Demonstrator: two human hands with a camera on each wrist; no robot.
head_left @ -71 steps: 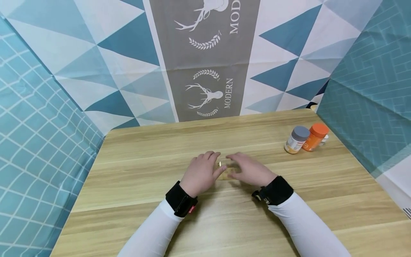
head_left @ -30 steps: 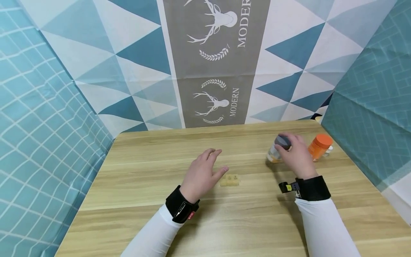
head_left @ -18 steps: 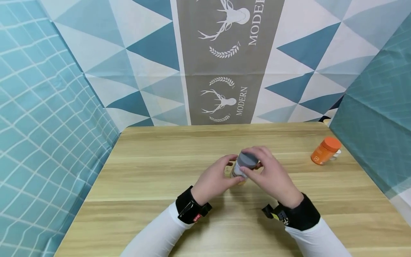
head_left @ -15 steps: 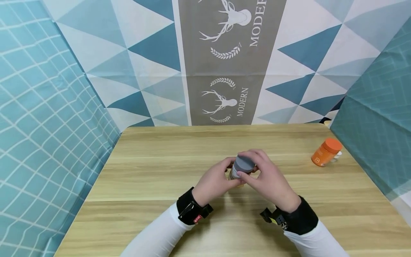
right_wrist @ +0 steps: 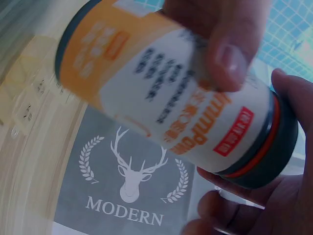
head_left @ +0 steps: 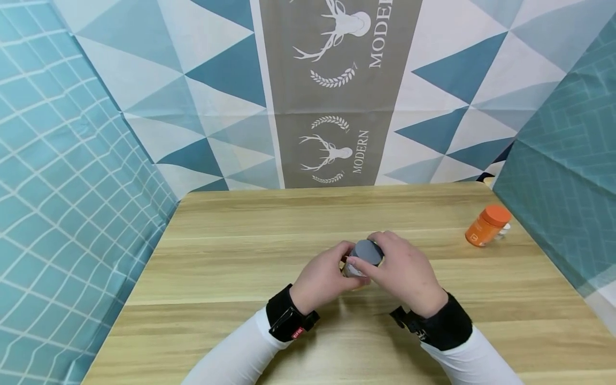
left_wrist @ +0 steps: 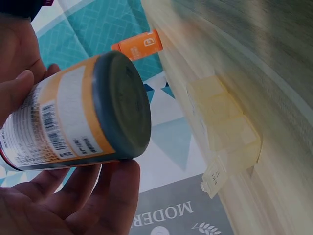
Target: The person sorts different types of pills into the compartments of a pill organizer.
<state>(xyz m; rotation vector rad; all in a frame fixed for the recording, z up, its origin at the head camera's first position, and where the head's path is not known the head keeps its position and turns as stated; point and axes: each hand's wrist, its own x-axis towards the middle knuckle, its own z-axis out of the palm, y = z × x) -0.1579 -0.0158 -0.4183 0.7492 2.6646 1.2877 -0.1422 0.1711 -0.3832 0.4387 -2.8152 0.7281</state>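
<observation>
Grey-capped bottle (head_left: 364, 256), one, in two hands (head_left: 318, 279) (head_left: 408, 272); one orange jar (head_left: 487, 226).

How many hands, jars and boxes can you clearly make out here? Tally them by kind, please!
Hands: 2 (left hand, right hand)
Jars: 2 (grey-capped jar, orange jar)
Boxes: 1 (pale yellow box)
Total: 5
Left out: the white thing behind the orange jar and the pale thing at the far corner, both too hidden to name.
</observation>
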